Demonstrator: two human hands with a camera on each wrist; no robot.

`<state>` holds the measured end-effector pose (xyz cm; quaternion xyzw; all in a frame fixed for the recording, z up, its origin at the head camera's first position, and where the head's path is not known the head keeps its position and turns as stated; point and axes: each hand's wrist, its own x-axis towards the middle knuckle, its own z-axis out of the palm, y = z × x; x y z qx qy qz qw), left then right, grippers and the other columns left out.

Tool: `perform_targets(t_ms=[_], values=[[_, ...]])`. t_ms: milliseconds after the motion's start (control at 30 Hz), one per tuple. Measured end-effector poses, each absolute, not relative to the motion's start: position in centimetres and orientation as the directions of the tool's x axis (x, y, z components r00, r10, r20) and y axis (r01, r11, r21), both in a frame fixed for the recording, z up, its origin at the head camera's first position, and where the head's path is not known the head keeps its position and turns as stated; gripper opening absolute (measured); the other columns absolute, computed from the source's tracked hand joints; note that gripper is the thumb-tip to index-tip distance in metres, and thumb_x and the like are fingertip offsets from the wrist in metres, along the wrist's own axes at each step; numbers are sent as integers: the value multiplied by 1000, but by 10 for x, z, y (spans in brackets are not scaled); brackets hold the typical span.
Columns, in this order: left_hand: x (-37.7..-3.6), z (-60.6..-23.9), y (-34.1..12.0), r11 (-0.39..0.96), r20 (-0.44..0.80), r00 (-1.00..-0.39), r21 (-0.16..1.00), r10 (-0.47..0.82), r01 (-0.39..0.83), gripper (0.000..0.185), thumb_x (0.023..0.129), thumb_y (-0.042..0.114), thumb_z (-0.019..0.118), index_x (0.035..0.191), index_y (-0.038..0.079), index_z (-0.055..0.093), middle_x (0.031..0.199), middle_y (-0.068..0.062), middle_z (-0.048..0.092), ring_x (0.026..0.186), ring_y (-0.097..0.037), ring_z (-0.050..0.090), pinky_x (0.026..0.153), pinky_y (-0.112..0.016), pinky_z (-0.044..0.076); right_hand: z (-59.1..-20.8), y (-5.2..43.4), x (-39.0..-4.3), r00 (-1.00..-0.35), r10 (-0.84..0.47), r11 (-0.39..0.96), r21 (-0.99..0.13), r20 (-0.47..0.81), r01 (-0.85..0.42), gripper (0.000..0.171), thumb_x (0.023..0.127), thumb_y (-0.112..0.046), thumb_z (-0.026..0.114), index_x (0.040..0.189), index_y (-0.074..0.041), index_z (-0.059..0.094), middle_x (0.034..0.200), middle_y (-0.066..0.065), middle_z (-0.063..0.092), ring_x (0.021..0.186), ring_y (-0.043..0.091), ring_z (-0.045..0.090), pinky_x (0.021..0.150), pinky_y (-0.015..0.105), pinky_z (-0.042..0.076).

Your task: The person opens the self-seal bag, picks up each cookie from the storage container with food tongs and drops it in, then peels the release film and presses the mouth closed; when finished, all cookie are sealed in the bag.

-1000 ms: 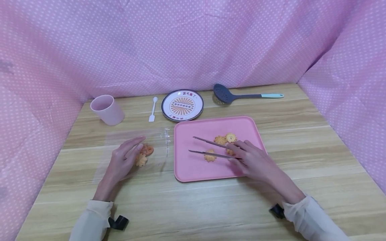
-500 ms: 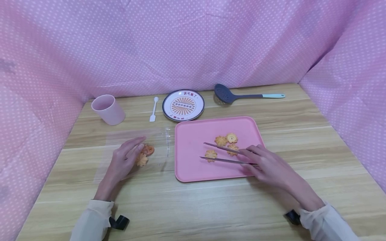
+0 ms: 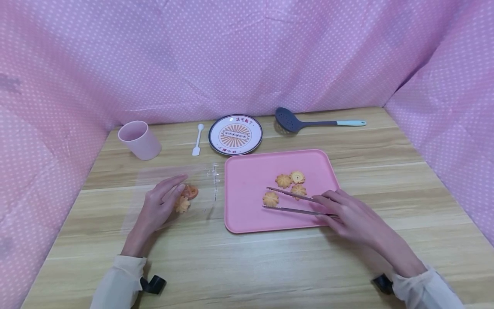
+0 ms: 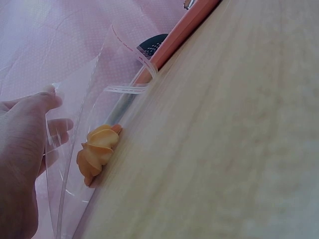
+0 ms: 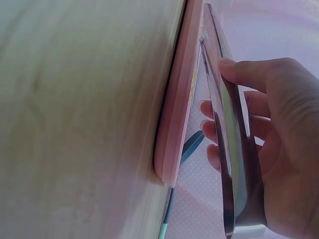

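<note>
right hand holds tongs, tips apart either side of near-left cookie on tray. left hand pinches bag left of tray, bagged cookies inside. step likely picking up cookie; next calls for gentle squeeze, then lift toward bag.

Head: tongs, rear end covered by right grip | brown cookie, edge covered by left grip | sleeves, cut off at bottom edge | Left wrist: clear bag, red print, probably lettering, too small to read
</note>
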<state>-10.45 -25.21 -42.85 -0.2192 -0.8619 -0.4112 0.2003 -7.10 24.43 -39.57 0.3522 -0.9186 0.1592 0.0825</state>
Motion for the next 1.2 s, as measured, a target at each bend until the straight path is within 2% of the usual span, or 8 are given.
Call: perform_targets(t_ms=[200, 600, 867, 1200], values=[[-105, -428, -252, 561, 524, -824, 625, 214, 543, 38, 95, -12, 65, 130, 2, 71, 130, -13, 70, 124, -28, 61, 108, -15, 41, -399, 249, -69, -725, -619, 696, -218, 302, -684, 43, 84, -18, 82, 125, -5, 72, 112, 7, 69, 96, 23, 65, 76, 45, 60], [-105, -428, -252, 547, 531, -819, 629, 218, 553, 39, 94, -14, 65, 129, 1, 71, 131, -13, 69, 124, -28, 61, 108, -16, 41, -400, 251, -67, -729, -616, 701, -216, 298, -680, 42, 84, -15, 81, 124, -5, 72, 111, 8, 69, 96, 26, 66, 75, 47, 60], [-105, -428, -252, 541, 535, -816, 630, 218, 558, 39, 93, -14, 65, 129, 1, 71, 130, -13, 69, 125, -23, 61, 108, -17, 41, -402, 252, -67, -721, -622, 696, -206, 307, -688, 41, 83, -13, 81, 123, -6, 73, 109, 6, 69, 94, 23, 65, 73, 46, 60], [-104, -428, -252, 543, 537, -814, 626, 220, 560, 40, 93, -15, 66, 129, 1, 71, 130, -14, 69, 125, -25, 61, 108, -17, 41, -403, 252, -67, -720, -622, 696, -205, 307, -688, 42, 83, -13, 81, 122, -6, 72, 109, 6, 68, 93, 23, 65, 72, 46, 60]])
